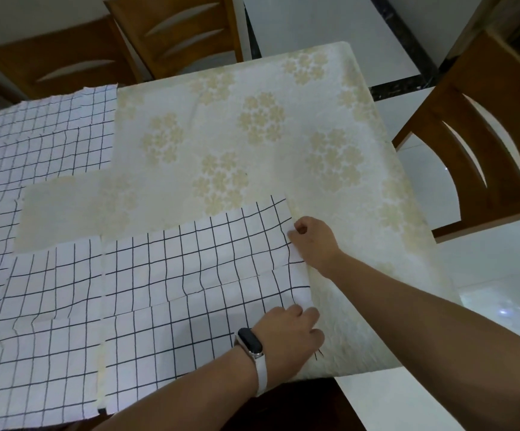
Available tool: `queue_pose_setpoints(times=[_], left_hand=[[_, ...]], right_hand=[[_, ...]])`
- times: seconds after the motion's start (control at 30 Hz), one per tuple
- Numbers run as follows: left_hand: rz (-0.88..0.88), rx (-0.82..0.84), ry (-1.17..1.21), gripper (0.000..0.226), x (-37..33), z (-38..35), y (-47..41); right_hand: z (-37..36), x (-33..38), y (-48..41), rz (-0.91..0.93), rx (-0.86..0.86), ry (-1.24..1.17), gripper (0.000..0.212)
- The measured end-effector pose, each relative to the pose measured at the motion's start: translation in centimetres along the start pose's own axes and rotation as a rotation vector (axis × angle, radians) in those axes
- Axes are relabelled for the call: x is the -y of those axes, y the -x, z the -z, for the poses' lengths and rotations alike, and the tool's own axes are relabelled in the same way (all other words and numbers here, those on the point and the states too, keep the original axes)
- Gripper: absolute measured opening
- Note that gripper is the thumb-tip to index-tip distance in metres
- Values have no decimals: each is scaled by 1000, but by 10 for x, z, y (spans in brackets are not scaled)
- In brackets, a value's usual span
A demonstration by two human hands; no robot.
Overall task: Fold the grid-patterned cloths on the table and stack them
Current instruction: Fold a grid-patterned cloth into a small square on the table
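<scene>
Both hands pinch the cloth's (190, 275) three-o'clock edge, right hand (313, 241) above left hand (289, 334); uneven lifting could skew the fold.

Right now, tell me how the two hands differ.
The left hand wears a wristband; the right hand is bare. The left hand lies at the cloth's near right corner; the right hand pinches its right edge farther up. Both are at the cloth's right side.

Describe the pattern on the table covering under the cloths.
Cream tablecloth with pale tan flower clusters, clearest in the head view.
</scene>
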State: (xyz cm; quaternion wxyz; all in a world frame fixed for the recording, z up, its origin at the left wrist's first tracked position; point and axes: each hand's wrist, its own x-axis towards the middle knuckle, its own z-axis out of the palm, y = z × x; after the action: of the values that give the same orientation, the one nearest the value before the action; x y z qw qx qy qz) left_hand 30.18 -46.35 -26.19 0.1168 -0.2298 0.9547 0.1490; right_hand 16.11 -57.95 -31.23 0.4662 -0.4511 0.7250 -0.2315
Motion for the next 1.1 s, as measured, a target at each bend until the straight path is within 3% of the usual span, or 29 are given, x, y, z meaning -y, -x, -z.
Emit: queue_pose_setpoints(times=[0.13,0.27,0.37,0.43,0.53,0.63,0.73,0.8,0.87,0.97,1.1], left_hand=[[134,-206,187,12,-3,6,25],[362,-402,357,28,-6,8,51],[525,-469,395,33,-6,4,57],[639,-505,417,26,-4,1,60],[863,-506,632,10,0,3,67],[1039,-593,913,41,3,2,76],[1110,-642,982,33,6,-3,87],[1141,-649,981,14,6,-7,95],[1159,-666,1000,17,7,-13,102],[1177,-664,1055,20,9,-18,111],[1211,-683,1069,23,14,-25,122]], right_hand=[[3,18,6,90,-31,-5,6],[9,37,18,276,24,9,43],[17,45,15,378,102,166,30],[24,48,11,408,159,302,33],[29,46,2,533,158,540,39],[25,47,-5,759,119,755,22],[18,50,-15,1039,20,892,4],[13,55,-21,1134,-2,927,1],[8,63,-24,1214,39,930,10],[-2,78,-22,1251,104,978,21],[-19,96,-19,1287,117,1006,20]])
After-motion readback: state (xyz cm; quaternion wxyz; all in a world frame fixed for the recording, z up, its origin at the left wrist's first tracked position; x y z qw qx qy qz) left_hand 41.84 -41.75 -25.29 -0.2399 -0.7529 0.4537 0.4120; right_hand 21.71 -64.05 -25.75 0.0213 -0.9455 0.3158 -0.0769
